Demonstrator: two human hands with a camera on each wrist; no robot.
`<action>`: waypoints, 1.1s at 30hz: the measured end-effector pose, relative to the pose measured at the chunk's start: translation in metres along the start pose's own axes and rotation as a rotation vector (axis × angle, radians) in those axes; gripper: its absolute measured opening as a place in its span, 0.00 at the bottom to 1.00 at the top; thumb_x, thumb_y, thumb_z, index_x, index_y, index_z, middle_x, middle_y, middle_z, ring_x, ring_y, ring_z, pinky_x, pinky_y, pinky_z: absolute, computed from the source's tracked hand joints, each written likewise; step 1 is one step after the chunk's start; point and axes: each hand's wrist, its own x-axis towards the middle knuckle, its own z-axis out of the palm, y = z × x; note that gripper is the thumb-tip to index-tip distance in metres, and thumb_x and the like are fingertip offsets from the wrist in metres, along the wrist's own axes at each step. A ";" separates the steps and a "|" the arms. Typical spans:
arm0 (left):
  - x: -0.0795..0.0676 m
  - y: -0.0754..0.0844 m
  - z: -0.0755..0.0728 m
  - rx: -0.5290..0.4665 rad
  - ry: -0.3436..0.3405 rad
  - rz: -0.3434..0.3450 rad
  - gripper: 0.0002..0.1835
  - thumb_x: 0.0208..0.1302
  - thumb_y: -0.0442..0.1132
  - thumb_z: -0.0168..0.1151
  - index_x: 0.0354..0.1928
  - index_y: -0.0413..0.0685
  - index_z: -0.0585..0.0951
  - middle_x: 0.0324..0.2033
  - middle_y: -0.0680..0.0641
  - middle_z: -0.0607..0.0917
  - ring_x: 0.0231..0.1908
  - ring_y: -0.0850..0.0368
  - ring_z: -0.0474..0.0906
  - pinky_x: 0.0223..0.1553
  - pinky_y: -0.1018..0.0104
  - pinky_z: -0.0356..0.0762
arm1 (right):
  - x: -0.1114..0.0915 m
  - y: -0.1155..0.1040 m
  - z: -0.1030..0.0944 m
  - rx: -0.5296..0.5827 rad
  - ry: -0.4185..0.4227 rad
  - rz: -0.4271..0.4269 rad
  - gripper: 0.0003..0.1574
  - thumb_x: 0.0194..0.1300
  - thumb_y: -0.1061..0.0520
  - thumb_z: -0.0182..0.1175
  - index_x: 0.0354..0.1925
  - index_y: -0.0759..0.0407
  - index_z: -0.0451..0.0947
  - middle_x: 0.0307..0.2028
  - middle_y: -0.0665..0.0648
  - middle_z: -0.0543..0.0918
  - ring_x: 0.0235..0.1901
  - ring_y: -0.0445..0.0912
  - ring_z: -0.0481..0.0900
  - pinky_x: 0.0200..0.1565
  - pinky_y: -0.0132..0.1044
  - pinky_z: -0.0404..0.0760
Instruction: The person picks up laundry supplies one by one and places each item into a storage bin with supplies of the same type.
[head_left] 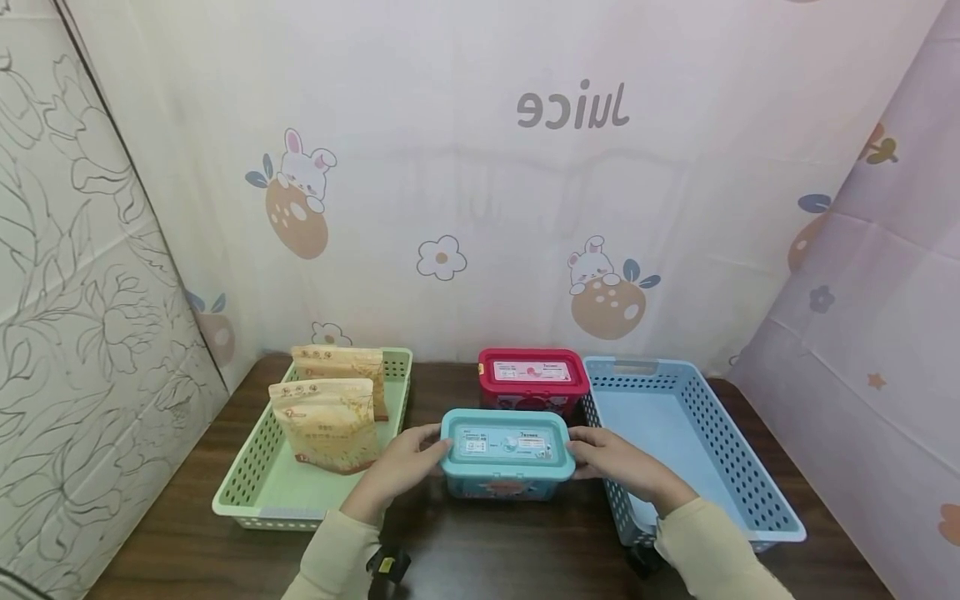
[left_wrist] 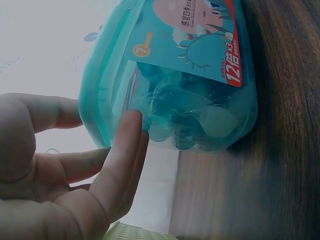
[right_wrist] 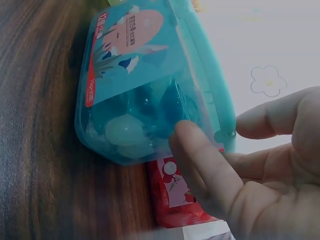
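Two cream sleeves (head_left: 337, 554) nearest, just this side of the teal tub (head_left: 506, 483); then left hand (head_left: 401, 467) and right hand (head_left: 626, 462) at opposite ends of that tub, with spread, nearly straight fingers touching it, neither clenched nor wrapped round it. Teal tub lidded and upright on the wooden table (head_left: 480, 554): mostly a labelled top from the head view, but a see-through wall from both wrist views, with rounded pods (left_wrist: 217, 121) inside. Left of the tub, a green basket (head_left: 247, 467) with two standing yellow pouches (head_left: 330, 425); right of it, a pale blue basket (head_left: 720, 417) with perforated walls. Just behind the tub, a red tub (head_left: 532, 383), with a pink printed panel clear from the right wrist. Well beyond, a printed curtain (head_left: 480, 192), with mirrored "Juice" lettering legible only from the head.
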 end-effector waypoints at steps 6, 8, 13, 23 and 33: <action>0.002 -0.002 0.000 -0.008 0.002 -0.003 0.29 0.74 0.42 0.57 0.67 0.26 0.68 0.54 0.33 0.80 0.34 0.49 0.86 0.48 0.49 0.82 | 0.002 0.003 0.000 0.013 0.002 -0.019 0.33 0.79 0.53 0.48 0.66 0.80 0.61 0.52 0.65 0.79 0.46 0.53 0.82 0.51 0.48 0.83; 0.003 -0.004 0.001 -0.020 -0.004 0.000 0.29 0.74 0.41 0.56 0.67 0.25 0.68 0.54 0.33 0.80 0.35 0.49 0.86 0.47 0.51 0.83 | 0.003 0.004 0.000 0.023 0.002 -0.019 0.33 0.79 0.54 0.48 0.66 0.81 0.61 0.52 0.65 0.79 0.46 0.53 0.82 0.51 0.48 0.83; 0.003 -0.005 0.000 -0.047 -0.018 -0.001 0.28 0.75 0.40 0.55 0.67 0.24 0.67 0.54 0.33 0.80 0.36 0.50 0.86 0.47 0.52 0.83 | 0.003 0.005 0.001 0.043 0.007 -0.009 0.32 0.78 0.54 0.48 0.66 0.80 0.61 0.51 0.64 0.79 0.46 0.52 0.82 0.51 0.48 0.83; 0.005 -0.006 -0.001 -0.045 -0.033 -0.003 0.27 0.76 0.40 0.52 0.68 0.25 0.67 0.54 0.34 0.80 0.36 0.50 0.86 0.52 0.45 0.80 | 0.002 0.005 0.001 0.051 0.010 -0.006 0.31 0.78 0.54 0.48 0.65 0.79 0.61 0.51 0.64 0.78 0.45 0.52 0.81 0.51 0.47 0.83; 0.003 -0.006 0.000 -0.063 -0.030 -0.007 0.27 0.76 0.40 0.52 0.68 0.25 0.67 0.54 0.34 0.81 0.37 0.50 0.85 0.51 0.46 0.81 | 0.001 0.007 0.001 0.060 0.003 -0.016 0.34 0.79 0.53 0.49 0.67 0.80 0.59 0.53 0.65 0.78 0.45 0.52 0.81 0.51 0.47 0.83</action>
